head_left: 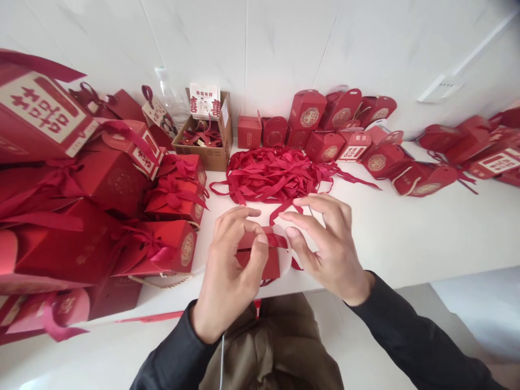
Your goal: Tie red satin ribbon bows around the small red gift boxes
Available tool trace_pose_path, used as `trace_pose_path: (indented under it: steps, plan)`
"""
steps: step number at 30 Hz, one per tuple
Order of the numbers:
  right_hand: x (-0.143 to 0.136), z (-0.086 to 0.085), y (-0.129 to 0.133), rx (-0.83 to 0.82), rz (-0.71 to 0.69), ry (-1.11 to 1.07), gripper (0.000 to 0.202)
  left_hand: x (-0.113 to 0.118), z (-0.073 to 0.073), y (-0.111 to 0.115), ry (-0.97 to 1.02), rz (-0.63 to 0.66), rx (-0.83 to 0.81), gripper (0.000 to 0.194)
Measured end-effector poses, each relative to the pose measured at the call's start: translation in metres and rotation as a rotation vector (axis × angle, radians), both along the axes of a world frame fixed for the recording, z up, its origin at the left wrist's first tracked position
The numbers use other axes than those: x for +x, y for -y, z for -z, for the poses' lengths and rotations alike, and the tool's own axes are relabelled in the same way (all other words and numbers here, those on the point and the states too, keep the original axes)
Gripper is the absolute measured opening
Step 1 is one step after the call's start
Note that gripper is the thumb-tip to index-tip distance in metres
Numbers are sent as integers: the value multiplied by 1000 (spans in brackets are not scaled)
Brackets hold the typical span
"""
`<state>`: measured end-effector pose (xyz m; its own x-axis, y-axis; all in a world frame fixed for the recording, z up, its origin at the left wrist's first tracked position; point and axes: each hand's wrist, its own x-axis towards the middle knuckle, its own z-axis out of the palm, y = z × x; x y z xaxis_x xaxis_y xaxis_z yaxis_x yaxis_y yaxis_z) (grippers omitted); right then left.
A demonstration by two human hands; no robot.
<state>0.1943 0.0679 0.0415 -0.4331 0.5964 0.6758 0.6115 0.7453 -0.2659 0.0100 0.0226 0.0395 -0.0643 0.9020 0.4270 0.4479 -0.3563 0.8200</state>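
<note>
Item, one small red box [270,266]: lay at the lower centre of the frame on a white table [410,233], partly hidden behind the left hand. Across its top ran a dark red ribbon [277,240].

Item, left hand [233,265]: held over the box, thumb and forefinger curled to a narrow ring (whether any ribbon was pinched there could not be told).

Item, right hand [329,244]: just right of the box, fingers spread, with a visible gap between thumb and forefinger.

Item, one heap of loose red ribbons [268,173]: centre of the frame, beyond the hands.

Item, one cardboard carton [217,158]: upper centre-left, a printed card standing in it, a clear bottle [170,100] beside it.

Items, red boxes with bows [166,254]: crowded along the left side.

Items, further red boxes [307,108]: stacked upper centre-right, against the wall [284,43].
</note>
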Motion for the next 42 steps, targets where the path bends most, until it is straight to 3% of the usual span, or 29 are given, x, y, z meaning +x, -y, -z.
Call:
trace_pose_path:
  steps: [2, 8, 13, 17, 20, 29, 42]
  plan:
    - [-4, -5, 1, -41, -92, 29, 15, 0, -1, 2, -10, 5, 17, 11]
    - [-11, -15, 0, -421, -295, -41, 8, -4, -1, 4, 1, -5, 44, 13]
    - [-11, -23, 2, -648, -298, -126, 5, -10, 3, 10, 53, -48, 30, 8]
    - [-13, -26, 3, -605, -202, -87, 8, -14, 13, 30, 36, -200, 13, 32]
    - [-18, -24, 3, -566, -232, 5, 14, -16, 22, 42, -4, -269, -82, 42]
    - [-40, -18, -2, -544, -239, 177, 18, -12, 33, 49, 360, -204, -238, 23]
    - [-49, -21, 2, -666, -275, 179, 22, -13, 36, 52, 389, -156, -251, 26]
